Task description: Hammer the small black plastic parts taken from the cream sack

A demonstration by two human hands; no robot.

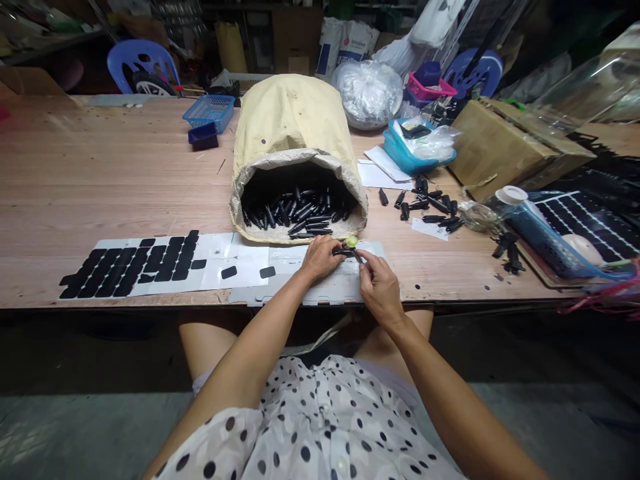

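Observation:
My left hand (321,259) is closed on a small black tapered piece (343,252), pressed down over the pale sheet on the table. My right hand (381,287) grips a thin dark handle with a round yellow-green head (352,242), like a small hammer. That head is right over or beside the black piece; contact cannot be made out. Just beyond my hands, a large cream woven sack (295,120) lies with its mouth toward me, holding many similar black pieces (300,208). Below my hands lies a grey-white board (320,293).
To the left, black rounded patches (107,272) cover a white sheet (210,279). Loose black pieces (435,203) lie at right near a cardboard box (520,143) and a blue basket (550,233). A teal basin (420,150) and blue baskets (210,110) stand farther back.

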